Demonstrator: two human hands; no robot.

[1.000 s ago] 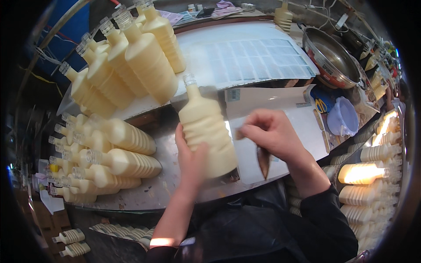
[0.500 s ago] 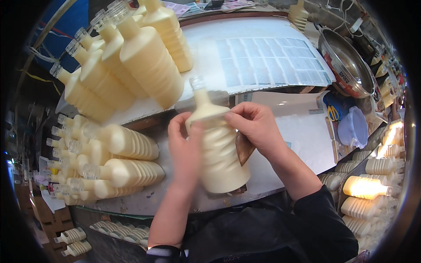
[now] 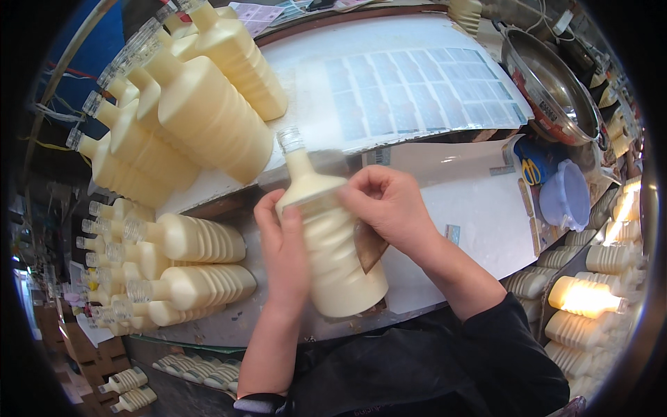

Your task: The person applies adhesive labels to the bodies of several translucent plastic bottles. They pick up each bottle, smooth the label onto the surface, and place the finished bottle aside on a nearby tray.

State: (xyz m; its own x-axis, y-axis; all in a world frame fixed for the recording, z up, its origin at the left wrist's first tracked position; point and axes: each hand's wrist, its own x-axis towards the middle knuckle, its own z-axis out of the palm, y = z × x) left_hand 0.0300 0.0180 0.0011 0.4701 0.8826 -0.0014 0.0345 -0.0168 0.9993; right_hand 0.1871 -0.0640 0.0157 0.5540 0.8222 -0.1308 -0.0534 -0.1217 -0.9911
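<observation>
A cream-coloured bottle with a ribbed body and clear threaded neck leans in front of me, neck pointing away and slightly left. My left hand is closed round its left side, thumb on the front just below the shoulder. Opposite, my right hand pinches at the bottle's right shoulder. A thin, clear-looking strip seems to run across the front between my thumbs; blur hides its edges. From under my right fingers a brown flat, pointed piece, like a scraper, sticks out, held in that hand.
Similar bottles stand at the upper left; more lie stacked at the left and on the right. A sheet of clear labels lies on the white board. At the right are a metal basin, yellow-handled scissors and a lilac tub.
My view has shifted a little. Both hands remain on the bottle's shoulder; the left thumb has moved, now pressed on the front. The brown piece stays in my right hand.
</observation>
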